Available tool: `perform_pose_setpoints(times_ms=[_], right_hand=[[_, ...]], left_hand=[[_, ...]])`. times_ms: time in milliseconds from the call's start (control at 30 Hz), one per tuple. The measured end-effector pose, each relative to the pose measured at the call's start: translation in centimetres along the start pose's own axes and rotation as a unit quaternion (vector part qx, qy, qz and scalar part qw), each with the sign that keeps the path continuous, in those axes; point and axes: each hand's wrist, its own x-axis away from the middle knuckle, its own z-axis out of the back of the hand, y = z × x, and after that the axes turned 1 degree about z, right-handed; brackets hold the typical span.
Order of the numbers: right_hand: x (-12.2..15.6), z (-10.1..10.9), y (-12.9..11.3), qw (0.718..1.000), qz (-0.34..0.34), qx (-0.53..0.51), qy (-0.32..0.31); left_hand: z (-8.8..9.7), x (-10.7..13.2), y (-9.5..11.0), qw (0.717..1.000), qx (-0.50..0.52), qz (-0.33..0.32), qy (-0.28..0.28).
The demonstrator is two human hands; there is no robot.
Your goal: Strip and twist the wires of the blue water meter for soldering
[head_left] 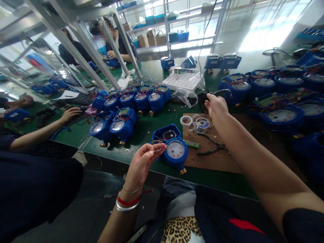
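My left hand (143, 160) is closed in a pinch on a thin wire (157, 150) at the left side of a blue water meter (175, 150). The meter lies at the table's front edge, its round dial facing up and its wiring box open at the back. My right hand (218, 105) is stretched forward over the table, fingers curled beside a dark stand (203, 100) with a metal loop. What those fingers hold, if anything, is hidden. A green circuit strip (191, 144) lies right of the meter, near dark-handled pliers (211, 148).
Rolls of tape (186, 120) and a solder spool (202, 124) lie on a brown board (227, 162). Several blue meters (118, 125) stand left, more (282, 114) right. Behind is a white tray (182, 81). A co-worker's hand (71, 114) rests at left; another person works behind the metal frame.
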Motion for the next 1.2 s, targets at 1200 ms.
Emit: perform_pose_setpoints(times_ms=[1200], right_hand=[[11.8,10.4,-6.4,0.982,0.183,-0.021,0.032]], left_hand=[[0.2,0.1,-0.1,1.000,0.006,-0.011,-0.016]])
